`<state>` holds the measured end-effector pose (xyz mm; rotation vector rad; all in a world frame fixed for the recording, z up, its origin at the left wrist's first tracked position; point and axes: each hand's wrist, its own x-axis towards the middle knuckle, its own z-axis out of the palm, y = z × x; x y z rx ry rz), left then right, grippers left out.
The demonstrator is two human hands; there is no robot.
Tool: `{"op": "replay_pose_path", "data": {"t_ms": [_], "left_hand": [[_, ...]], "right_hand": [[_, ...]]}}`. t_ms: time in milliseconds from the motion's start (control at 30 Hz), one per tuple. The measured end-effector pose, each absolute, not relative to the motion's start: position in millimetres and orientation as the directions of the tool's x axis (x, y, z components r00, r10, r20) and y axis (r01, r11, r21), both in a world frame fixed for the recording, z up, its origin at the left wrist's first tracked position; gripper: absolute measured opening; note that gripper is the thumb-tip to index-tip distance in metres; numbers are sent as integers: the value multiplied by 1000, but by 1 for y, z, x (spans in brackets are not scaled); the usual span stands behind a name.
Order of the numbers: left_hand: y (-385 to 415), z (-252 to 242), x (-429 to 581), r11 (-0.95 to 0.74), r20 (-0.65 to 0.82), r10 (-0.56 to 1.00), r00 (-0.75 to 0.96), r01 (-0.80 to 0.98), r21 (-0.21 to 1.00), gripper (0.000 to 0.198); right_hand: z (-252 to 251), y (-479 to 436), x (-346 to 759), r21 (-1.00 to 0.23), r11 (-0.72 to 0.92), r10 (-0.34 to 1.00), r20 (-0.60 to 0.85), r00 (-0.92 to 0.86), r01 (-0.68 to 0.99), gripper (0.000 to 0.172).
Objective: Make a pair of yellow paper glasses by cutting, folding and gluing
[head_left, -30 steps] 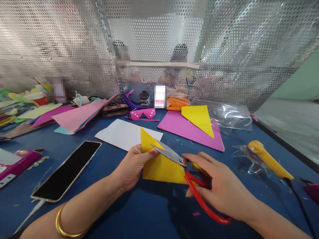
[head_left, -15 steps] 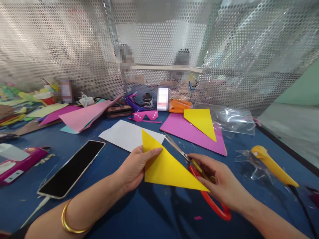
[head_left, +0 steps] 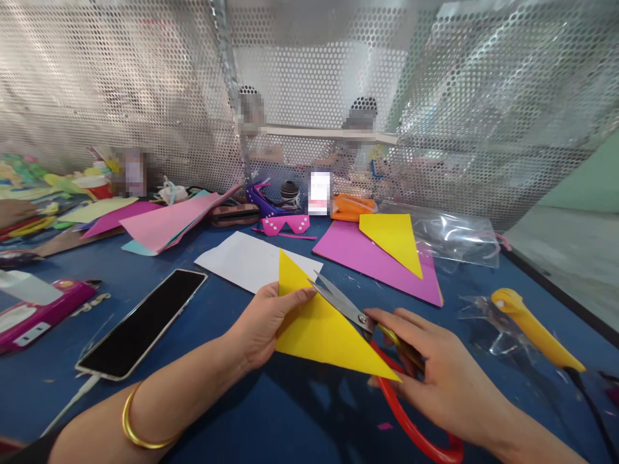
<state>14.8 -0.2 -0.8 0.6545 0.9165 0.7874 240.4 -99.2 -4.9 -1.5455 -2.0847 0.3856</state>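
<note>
A yellow triangular sheet (head_left: 319, 332) is pinched in my left hand (head_left: 268, 322), thumb on top along its left side. My right hand (head_left: 425, 361) grips a pair of scissors (head_left: 360, 316) by the handles, one red and one yellowish. The blades are slightly apart, lying along the triangle's slanted edge with the tips near my left thumb. The triangle's pointed right corner lies beside my right fingers. Behind it a white sheet (head_left: 236, 261) rests on the blue table (head_left: 232, 412). A second yellow piece (head_left: 396, 238) lies on a purple sheet (head_left: 382, 270).
A phone (head_left: 142, 322) with a charging cable and a magenta power strip (head_left: 48, 312) sit at left. On the right are a yellow glue gun (head_left: 536, 328) and a clear plastic bag (head_left: 459, 238). Pink paper glasses (head_left: 285, 225) lie ahead, before a perforated metal screen (head_left: 314, 77).
The scissors have moved left, their blades now parted and over the triangle's slanted edge. The yellow triangle has tilted slightly, its right corner lower.
</note>
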Motion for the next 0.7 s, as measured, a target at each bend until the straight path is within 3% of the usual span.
{"op": "replay_pose_path", "data": {"t_ms": [700], "left_hand": [[0,-2,14,540,-405,808,428,-261,800,35]], "right_hand": [[-1,-103,242,-417,363,923,285,-259,833,48]]}}
